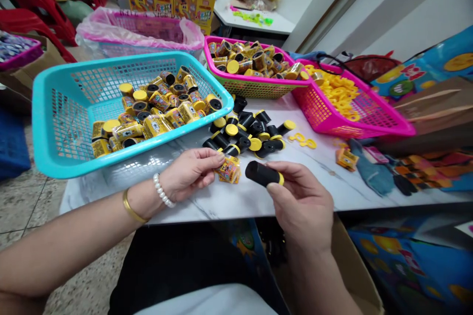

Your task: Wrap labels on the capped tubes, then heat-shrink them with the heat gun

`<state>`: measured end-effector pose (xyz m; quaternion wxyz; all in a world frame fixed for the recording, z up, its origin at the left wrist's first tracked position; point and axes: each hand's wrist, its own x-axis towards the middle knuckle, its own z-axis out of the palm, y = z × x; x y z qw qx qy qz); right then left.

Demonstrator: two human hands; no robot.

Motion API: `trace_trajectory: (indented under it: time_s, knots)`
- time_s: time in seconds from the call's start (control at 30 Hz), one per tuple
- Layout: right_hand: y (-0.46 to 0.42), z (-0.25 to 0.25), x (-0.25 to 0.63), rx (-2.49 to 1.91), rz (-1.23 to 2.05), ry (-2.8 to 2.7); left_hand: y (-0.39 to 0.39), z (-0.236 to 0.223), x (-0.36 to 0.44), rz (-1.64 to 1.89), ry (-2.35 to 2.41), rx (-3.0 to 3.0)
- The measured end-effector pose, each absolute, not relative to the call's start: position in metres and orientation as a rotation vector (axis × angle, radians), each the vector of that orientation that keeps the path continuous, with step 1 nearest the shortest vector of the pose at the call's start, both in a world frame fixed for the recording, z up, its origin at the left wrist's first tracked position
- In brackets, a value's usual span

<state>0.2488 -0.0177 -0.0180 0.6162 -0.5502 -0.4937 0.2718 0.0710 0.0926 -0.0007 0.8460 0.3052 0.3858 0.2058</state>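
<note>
Between thumb and fingers, my left hand pinches a shiny printed yellow wrapper sleeve just above the table. My right hand grips a black cylinder with a yellow cap by its capped end, the dark end facing left toward the sleeve. A small gap separates the two. Behind them lies a pile of bare black cylinders with yellow caps. To the left, a turquoise basket holds many cylinders covered in the same printed yellow wrap.
Behind stands a pink basket of wrapped cylinders. At right, another pink basket holds yellow plastic pieces, with a few loose yellow rings beside it. A stack of wrappers lies on the marble-patterned table. An open carton sits below the edge.
</note>
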Motion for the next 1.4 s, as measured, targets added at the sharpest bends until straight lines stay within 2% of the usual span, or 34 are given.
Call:
trace_trajectory:
  time_s: [0.2, 0.47, 0.73, 1.07, 1.4]
  knots:
    - [-0.009, -0.027, 0.242, -1.238, 0.798, -1.107, 0.095, -0.002, 0.070, 0.403, 0.799, 0.618]
    - [-0.005, -0.019, 0.225, -1.238, 0.672, -1.162, 0.095, -0.006, 0.068, 0.413, 0.734, 0.662]
    - [-0.006, -0.024, 0.223, -1.260, 0.348, -1.200, 0.091, -0.006, 0.067, 0.504, 0.775, 0.818]
    - [-0.011, -0.029, 0.232, -1.138, 0.528, -1.361, 0.095, -0.009, 0.066, 0.413, 0.749, 0.829]
    - [-0.011, -0.022, 0.230, -1.098, 0.343, -1.341, 0.090, -0.003, 0.064, 0.526, 0.731, 0.953]
